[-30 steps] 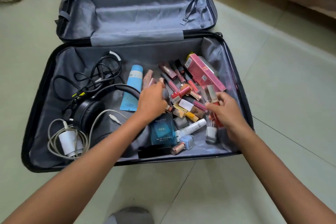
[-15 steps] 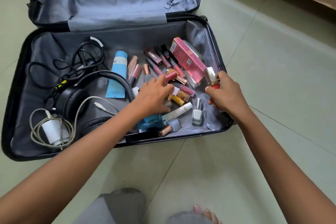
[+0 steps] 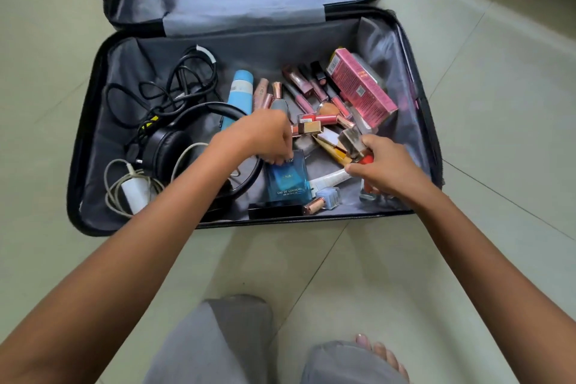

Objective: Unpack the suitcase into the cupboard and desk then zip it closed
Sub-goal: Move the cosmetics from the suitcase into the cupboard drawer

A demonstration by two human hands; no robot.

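Suitcase (image 3: 93, 121) lying open on floor (image 3: 498, 103); headphones (image 3: 174, 146), cables (image 3: 184, 84), charger (image 3: 134, 193) being kept left inside; cosmetics (image 3: 311, 97) being kept right; cologne box (image 3: 288, 181) lying near front.

a: where are the arms?
b: both bare forearms reach forward from the lower corners and converge.
a: left hand (image 3: 260, 137)?
b: palm down, knuckles up, fingers curled under, tips pinched together.
a: right hand (image 3: 385, 165)?
b: back of it showing, fingers folded in a closed grip, thumb pressed in. the two hands are near but apart.
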